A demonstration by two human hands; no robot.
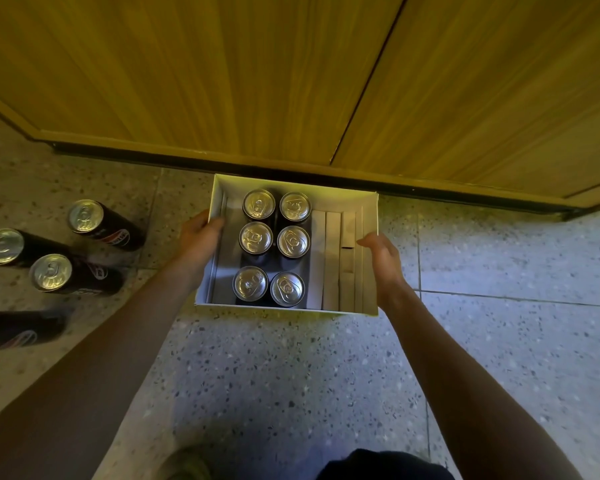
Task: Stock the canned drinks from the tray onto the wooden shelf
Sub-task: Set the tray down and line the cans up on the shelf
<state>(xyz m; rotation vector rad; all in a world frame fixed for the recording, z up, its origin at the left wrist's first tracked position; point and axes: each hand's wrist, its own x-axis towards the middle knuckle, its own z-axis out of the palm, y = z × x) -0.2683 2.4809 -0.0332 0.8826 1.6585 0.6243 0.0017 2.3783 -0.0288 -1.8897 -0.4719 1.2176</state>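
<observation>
At the bottom edge a piece of dark clothing [385, 465] shows, and both bare forearms reach forward from there over the speckled tile floor [291, 375]. The left hand [201, 233] holds the left wall of the white cardboard tray [284, 309], with the thumb laid over the rim to the inside and the other fingers hidden outside it. The right hand [381, 258] holds the right wall in the same way, thumb above the rim and fingers curled down on the outer side. I cannot tell if the tray rests on the floor or is a little lifted.

Inside the tray six canned drinks [255, 238] stand upright in two columns of three, in the left and middle part, silver tops up. To the right of them some flat white cardboard strips [332, 261] lie along the tray's bottom.

On the floor well to the left of the tray four more black cans [51, 271] stand near each other, and the nearest one is cut by the picture's edge.

Just behind the tray a dark base strip [291, 171] runs along the floor, and above it rise wooden panels [222, 81] with a thin dark seam between them.
</observation>
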